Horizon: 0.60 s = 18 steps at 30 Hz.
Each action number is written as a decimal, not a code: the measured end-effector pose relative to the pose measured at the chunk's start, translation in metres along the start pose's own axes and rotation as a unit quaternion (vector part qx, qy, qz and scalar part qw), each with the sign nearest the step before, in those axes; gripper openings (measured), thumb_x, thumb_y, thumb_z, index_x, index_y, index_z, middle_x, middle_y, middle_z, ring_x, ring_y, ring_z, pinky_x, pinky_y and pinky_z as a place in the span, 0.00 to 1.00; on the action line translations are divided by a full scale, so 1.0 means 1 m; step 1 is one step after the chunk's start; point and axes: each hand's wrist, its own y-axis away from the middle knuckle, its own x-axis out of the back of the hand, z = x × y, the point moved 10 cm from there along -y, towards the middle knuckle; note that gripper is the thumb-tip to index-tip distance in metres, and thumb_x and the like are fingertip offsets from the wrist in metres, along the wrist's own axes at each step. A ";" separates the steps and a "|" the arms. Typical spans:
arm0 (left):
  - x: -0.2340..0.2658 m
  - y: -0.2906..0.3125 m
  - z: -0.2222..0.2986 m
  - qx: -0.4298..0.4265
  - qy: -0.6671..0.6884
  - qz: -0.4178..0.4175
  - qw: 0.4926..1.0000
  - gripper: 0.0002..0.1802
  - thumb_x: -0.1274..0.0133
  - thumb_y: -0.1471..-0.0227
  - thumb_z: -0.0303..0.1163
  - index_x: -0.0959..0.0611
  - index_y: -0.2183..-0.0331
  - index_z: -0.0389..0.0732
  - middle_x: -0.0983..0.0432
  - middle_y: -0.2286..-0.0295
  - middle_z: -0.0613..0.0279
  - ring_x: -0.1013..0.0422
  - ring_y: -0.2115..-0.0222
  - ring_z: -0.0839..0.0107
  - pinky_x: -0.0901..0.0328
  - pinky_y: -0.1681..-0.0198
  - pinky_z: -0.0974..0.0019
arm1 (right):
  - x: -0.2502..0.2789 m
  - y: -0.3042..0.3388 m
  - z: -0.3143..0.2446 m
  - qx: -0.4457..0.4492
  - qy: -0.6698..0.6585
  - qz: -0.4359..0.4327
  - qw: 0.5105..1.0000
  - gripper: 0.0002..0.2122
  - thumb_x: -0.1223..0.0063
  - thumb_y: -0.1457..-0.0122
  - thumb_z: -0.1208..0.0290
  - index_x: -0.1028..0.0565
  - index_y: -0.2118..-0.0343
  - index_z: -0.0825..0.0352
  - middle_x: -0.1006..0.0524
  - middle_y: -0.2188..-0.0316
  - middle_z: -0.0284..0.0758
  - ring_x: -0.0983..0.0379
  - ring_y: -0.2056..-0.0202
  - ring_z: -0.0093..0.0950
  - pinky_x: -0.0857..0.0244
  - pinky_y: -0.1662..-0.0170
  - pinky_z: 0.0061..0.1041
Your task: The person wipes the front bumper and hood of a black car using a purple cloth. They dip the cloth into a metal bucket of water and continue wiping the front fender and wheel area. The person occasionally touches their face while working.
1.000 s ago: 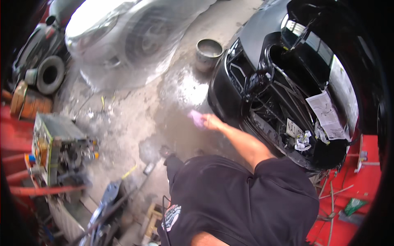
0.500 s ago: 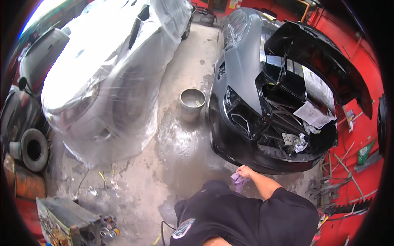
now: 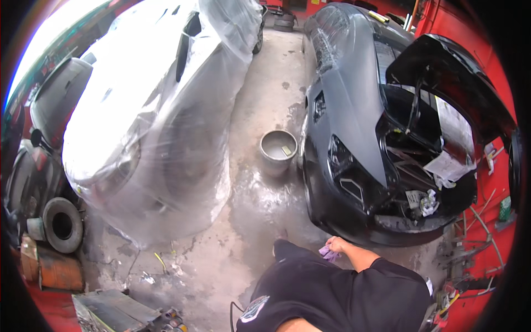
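My right hand (image 3: 335, 244) is closed around a crumpled purple cloth (image 3: 328, 254), which hangs below the fingers. It is close to the front bumper of a dark grey and black car (image 3: 345, 133), whose bonnet is raised. I cannot tell whether the hand touches the bumper. Bits of paper lie in the car's open front. To the left of this car, on the wet floor, stands a grey bucket (image 3: 278, 155) with a small pale block inside. My left hand is out of sight; only a bit of bare arm shows at the lower edge.
Left of the bucket, a car under clear plastic sheeting (image 3: 182, 149) takes up much of the floor. A tyre (image 3: 62, 224), a rusty orange drum (image 3: 62, 269) and a worn metal box (image 3: 113, 310) line the left side. Metal scraps lie along the red wall (image 3: 492, 191).
The view has shifted, so the cars and bucket appear farther right and the tyre lower. My right hand still grips the purple cloth beside the bumper.
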 end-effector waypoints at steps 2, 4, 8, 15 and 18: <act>-0.008 -0.013 0.019 0.011 -0.003 0.000 1.000 0.12 0.46 0.38 0.37 0.16 0.61 0.39 0.18 0.70 0.58 0.23 0.73 0.69 0.28 0.71 0.64 | 0.020 -0.050 0.008 0.038 0.036 0.001 0.999 0.18 0.47 0.47 0.72 0.15 0.53 0.59 0.15 0.57 0.44 0.17 0.55 0.38 0.25 0.50 0.36; 0.009 -0.018 0.038 0.026 -0.012 0.023 0.999 0.12 0.46 0.38 0.37 0.16 0.61 0.39 0.18 0.71 0.58 0.23 0.74 0.69 0.29 0.71 0.64 | 0.053 -0.077 -0.049 0.074 0.024 -0.036 0.996 0.17 0.46 0.45 0.70 0.15 0.53 0.59 0.15 0.59 0.44 0.17 0.54 0.39 0.24 0.51 0.37; 0.010 -0.060 0.118 0.013 -0.014 0.034 0.999 0.11 0.46 0.39 0.37 0.16 0.63 0.39 0.19 0.72 0.58 0.23 0.75 0.69 0.29 0.73 0.64 | 0.161 -0.141 -0.115 0.151 -0.008 0.097 0.984 0.10 0.46 0.39 0.65 0.16 0.60 0.58 0.14 0.64 0.42 0.16 0.60 0.39 0.24 0.59 0.41; 0.011 -0.128 0.243 -0.025 -0.010 0.033 0.999 0.11 0.46 0.39 0.36 0.16 0.65 0.39 0.19 0.74 0.58 0.24 0.76 0.68 0.29 0.75 0.63 | 0.245 -0.170 -0.216 0.209 -0.089 0.096 0.969 0.20 0.48 0.43 0.76 0.19 0.47 0.63 0.16 0.57 0.49 0.16 0.56 0.40 0.22 0.52 0.38; 0.015 -0.157 0.283 -0.024 -0.021 0.025 0.999 0.11 0.46 0.40 0.35 0.16 0.66 0.39 0.20 0.75 0.58 0.24 0.77 0.68 0.29 0.75 0.63 | 0.227 -0.177 -0.211 0.193 -0.111 0.081 0.972 0.15 0.47 0.41 0.70 0.18 0.51 0.62 0.16 0.60 0.47 0.17 0.59 0.45 0.24 0.56 0.42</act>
